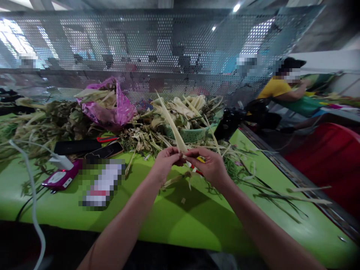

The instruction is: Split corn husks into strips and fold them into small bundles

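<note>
A long pale strip of dried corn husk [174, 129] rises upright and tilted to the left over the table. My left hand [167, 163] pinches its lower end. The fingers of my right hand [209, 167] are closed on the same end, close beside the left fingertips. Something red and yellow [200, 159] shows at my right fingers, partly hidden; I cannot tell whether it is held. Just below the hands, a small tied-looking piece of husk [177, 180] appears above the green tabletop [180, 221].
Behind the hands stands a green basket [188, 134] of husks, with a pink plastic bag [112, 112] to its left. Dried husks [56, 120] are heaped at left. Phones [105, 150], a purple power strip [62, 178] and a white cable [33, 198] lie there. A person [281, 88] sits at right.
</note>
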Motion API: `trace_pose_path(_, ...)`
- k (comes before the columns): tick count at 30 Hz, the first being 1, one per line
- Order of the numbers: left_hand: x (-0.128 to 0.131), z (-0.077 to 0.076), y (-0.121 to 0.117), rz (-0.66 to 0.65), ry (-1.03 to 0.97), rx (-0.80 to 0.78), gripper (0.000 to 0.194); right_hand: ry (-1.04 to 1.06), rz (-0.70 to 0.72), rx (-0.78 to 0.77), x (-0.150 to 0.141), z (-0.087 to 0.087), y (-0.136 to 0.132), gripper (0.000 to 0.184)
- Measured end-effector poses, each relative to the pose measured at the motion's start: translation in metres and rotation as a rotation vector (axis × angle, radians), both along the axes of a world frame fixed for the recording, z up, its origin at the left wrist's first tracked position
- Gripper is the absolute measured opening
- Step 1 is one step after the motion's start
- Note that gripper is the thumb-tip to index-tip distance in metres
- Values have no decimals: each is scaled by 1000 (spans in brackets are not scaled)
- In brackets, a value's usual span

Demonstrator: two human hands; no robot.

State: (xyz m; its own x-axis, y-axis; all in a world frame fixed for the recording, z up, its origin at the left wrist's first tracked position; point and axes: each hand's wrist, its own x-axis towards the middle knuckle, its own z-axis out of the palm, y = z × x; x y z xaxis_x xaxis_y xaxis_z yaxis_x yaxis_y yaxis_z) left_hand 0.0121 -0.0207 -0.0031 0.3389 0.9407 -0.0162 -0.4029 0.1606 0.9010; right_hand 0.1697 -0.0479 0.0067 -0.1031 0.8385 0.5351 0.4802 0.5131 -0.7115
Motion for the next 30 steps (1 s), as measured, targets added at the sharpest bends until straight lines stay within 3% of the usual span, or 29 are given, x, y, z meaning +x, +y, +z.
trace_pose_path(6, 0, -1, -2, -24, -17, -9, 10, -104, -16, 54, 4, -3, 1, 10)
trace_pose_path(16, 0, 4, -4, -47, 80, 89, 11, -148, -116, 2, 1, -2, 1, 10)
trace_pose_path(21, 0, 4, -5, -45, 106, 163, 14, -127, -130, -27, -1, 0, -1, 7)
trace_pose_path(30, 4, 0, -3, 19, 59, 53, 11, 72, -19, -63, -1, -4, 3, 16)
